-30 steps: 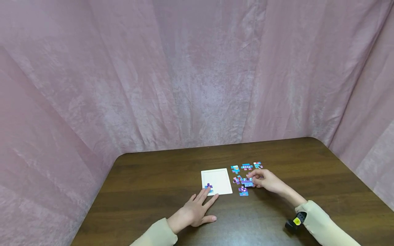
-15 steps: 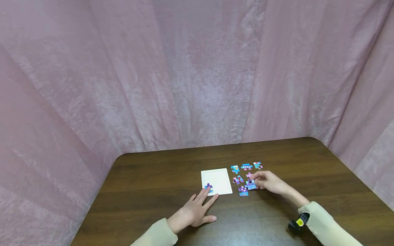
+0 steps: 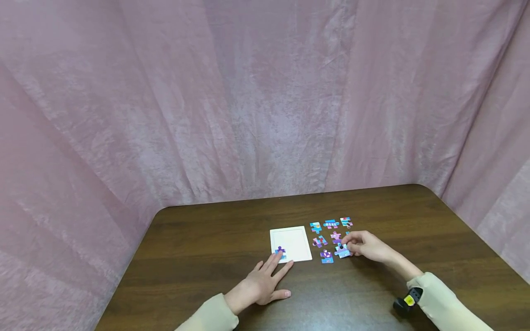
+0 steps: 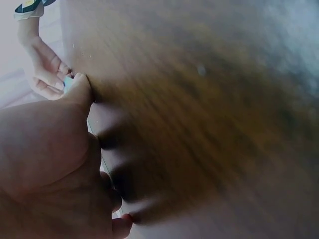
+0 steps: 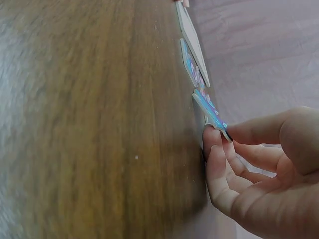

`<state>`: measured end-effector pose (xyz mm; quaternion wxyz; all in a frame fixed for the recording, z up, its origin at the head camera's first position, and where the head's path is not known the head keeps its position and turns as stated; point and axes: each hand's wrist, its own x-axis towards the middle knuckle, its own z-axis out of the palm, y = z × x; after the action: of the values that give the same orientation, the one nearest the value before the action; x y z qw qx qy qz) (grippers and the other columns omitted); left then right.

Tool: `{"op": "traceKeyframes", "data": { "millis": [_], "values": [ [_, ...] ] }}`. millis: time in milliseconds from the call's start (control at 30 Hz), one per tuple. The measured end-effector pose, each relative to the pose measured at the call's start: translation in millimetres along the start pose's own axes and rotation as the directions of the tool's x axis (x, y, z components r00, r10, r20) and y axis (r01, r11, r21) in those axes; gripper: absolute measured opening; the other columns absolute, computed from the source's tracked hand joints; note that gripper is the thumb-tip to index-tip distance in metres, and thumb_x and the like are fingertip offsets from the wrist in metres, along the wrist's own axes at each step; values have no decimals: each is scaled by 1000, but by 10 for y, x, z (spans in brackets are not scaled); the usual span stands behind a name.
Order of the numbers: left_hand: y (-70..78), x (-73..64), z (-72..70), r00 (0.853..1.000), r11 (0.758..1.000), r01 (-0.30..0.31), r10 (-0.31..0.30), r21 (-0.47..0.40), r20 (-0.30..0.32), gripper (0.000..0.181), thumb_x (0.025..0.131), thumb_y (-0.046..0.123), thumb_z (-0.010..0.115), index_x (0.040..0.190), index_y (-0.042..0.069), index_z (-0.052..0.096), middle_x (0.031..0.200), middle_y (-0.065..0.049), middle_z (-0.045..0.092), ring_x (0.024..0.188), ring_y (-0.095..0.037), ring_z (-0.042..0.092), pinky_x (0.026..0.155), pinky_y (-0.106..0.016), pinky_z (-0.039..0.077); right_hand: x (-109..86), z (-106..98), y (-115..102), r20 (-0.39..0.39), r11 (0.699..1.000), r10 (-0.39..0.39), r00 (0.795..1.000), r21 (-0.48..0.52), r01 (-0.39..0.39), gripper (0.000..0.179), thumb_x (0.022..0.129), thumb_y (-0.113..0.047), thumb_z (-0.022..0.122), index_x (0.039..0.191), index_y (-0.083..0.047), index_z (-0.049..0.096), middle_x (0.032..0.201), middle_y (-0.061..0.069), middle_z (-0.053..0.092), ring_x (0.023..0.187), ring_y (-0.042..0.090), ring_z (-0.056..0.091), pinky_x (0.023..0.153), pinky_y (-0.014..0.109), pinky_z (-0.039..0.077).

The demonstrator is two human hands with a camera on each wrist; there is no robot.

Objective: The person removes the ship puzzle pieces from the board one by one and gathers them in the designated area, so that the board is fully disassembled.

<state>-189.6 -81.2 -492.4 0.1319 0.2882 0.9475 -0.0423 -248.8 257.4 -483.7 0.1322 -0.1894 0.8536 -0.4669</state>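
Observation:
My right hand (image 3: 368,246) pinches a blue and purple jigsaw piece (image 3: 342,251) by its right edge, between thumb and fingers. In the right wrist view that puzzle piece (image 5: 211,110) is tilted, just above the table. My left hand (image 3: 265,280) lies with fingers spread, its fingertips at the near edge of a white puzzle tray (image 3: 296,239). One finger touches a purple and blue piece (image 3: 280,250) in the tray's near left corner. The left wrist view shows the left palm (image 4: 45,149) close up; the tray is mostly hidden there.
Several loose jigsaw pieces lie right of the tray, among them a blue one (image 3: 316,227), a striped one (image 3: 331,224), a pink one (image 3: 336,237) and a purple one (image 3: 326,256). The brown wooden table (image 3: 207,239) ends at a pink curtain (image 3: 265,92).
The right hand has drawn its pinched jigsaw piece to the right, away from the purple piece and uncovering the pink one. My left hand has stayed in place.

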Motion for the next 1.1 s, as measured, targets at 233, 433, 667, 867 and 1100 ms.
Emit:
{"op": "traceKeyframes", "data": {
  "millis": [233, 433, 667, 867, 1100],
  "values": [
    [-35, 34, 55, 1000, 1000, -2, 2, -7, -1, 75, 93, 68, 31, 156, 35, 6, 164, -5, 2, 151, -21, 11, 118, -45, 27, 4, 0, 13, -10, 999, -9, 1000, -38, 8, 19, 90, -2, 58, 105, 7, 62, 83, 9, 64, 70, 8, 56, 60, 22, 47],
    [-1, 6, 1, 999, 1000, 27, -27, 7, 21, 75, 94, 68, 29, 156, 35, 5, 164, -5, -2, 152, -22, 9, 118, -43, 26, 18, 19, 4, -44, 990, -31, 999, -137, 25, 18, 83, -2, 68, 100, 4, 64, 82, 6, 64, 69, 5, 57, 61, 19, 47],
    [42, -68, -124, 999, 1000, 28, -28, 5, 23, 74, 94, 65, 35, 156, 31, 13, 164, -7, 6, 151, -23, 14, 118, -42, 28, 35, 36, -21, -77, 981, -26, 997, -194, 10, 16, 82, -5, 70, 96, 0, 66, 80, 3, 64, 66, 4, 56, 61, 19, 46],
    [72, -115, -185, 999, 999, 34, -35, 39, 8, 74, 94, 66, 38, 155, 30, 16, 163, -6, 11, 150, -22, 18, 116, -41, 31, 71, 61, -60, -83, 980, -50, 995, -196, 33, 11, 86, -5, 65, 95, 0, 66, 80, 3, 65, 66, 1, 55, 59, 19, 46],
    [78, -97, -182, 999, 997, 51, -51, 50, 15, 81, 92, 67, 38, 156, 23, 14, 164, -5, 10, 150, -20, 17, 116, -40, 32, 150, 127, -140, -90, 975, -86, 992, -210, 65, 8, 88, -6, 63, 94, -2, 67, 79, 1, 66, 65, -2, 53, 59, 18, 47]
  ]
}}
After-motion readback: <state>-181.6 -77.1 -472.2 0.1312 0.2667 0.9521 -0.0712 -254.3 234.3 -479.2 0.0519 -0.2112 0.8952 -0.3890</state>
